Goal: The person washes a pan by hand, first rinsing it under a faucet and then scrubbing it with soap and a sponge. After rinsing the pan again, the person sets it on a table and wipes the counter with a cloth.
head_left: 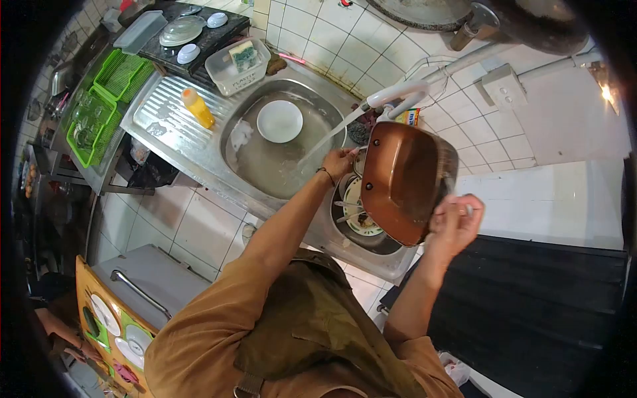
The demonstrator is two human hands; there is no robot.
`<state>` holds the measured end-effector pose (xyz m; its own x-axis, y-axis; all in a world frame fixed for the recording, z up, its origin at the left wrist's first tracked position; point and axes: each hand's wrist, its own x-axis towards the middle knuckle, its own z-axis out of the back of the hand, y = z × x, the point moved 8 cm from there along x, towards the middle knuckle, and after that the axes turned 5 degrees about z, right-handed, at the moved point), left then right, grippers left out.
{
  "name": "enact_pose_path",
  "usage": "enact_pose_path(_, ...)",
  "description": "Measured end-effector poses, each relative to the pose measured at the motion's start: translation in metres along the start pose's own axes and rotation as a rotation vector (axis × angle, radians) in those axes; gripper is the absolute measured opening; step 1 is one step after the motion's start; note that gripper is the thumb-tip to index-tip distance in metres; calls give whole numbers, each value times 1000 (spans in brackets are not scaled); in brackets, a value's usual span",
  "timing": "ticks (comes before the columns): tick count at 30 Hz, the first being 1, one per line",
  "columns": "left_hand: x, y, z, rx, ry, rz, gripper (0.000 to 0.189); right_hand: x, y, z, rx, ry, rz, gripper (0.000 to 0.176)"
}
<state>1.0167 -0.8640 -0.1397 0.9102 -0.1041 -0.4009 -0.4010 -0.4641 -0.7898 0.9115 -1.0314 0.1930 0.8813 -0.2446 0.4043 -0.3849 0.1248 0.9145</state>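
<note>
A deep, square copper-coloured pan [401,179] is tilted on its side above the right sink basin, its inside facing me. My left hand [340,163] is closed at its left side, where a handle appears to be. My right hand [456,219] is at the pan's lower right edge with its fingers curled, slightly blurred. Below the pan, a patterned plate [357,205] with food scraps and cutlery sits in the right basin. Water runs from the white faucet [398,95] into the left basin [265,169], where a white bowl [280,121] sits in cloudy water.
On the ribbed drainboard [162,113] stands a yellow bottle [198,108]. A plastic tub [237,66] with a sponge stands behind the basin. Green baskets [93,126] are at the far left. A person's arm [63,331] shows beside a wooden board [99,285] at lower left.
</note>
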Motion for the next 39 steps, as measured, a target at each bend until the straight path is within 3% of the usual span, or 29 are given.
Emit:
enact_pose_path(4,-35,-38,-6,194,59,-23,37,13,-1,51,108,-287,-179,14)
enact_pose_path(8,-46,-32,-35,613,132,29,42,14,15,57,286,-298,-227,22)
enact_pose_path(11,-52,-15,-68,542,195,27,42,12,37,53,213,-148,-178,20)
enact_pose_path(12,-54,-8,-80,378,234,69,41,13,47,53,174,-120,-137,18)
enact_pose_path(15,-46,0,-103,183,250,-47,40,13,66,70,47,-44,57,21)
enact_pose_path(19,-56,-3,-132,220,254,35,39,10,87,86,-145,176,318,25)
enact_pose_path(20,-52,-3,-143,58,281,-87,35,10,91,88,-201,206,362,25)
enact_pose_path(22,-51,1,-151,36,283,-133,34,10,99,87,-272,193,368,27)
enact_pose_path(25,-49,6,-144,95,330,-182,32,21,105,83,-448,152,356,29)
enact_pose_path(27,-48,3,-140,155,383,-209,31,36,87,104,-455,-4,311,34)
enact_pose_path(28,-62,-15,-134,237,369,-122,30,48,77,117,-441,-72,334,35)
enact_pose_path(31,-44,-33,-77,-27,216,-107,22,67,51,173,-467,-245,313,43)
enact_pose_path(33,0,-13,10,-676,173,-44,22,62,36,199,-344,-313,297,45)
enact_pose_path(35,-23,-43,43,-795,-165,18,26,52,32,211,-325,-362,229,47)
enact_pose_path(39,-25,-61,50,-705,-232,66,29,37,23,224,-347,-347,204,47)
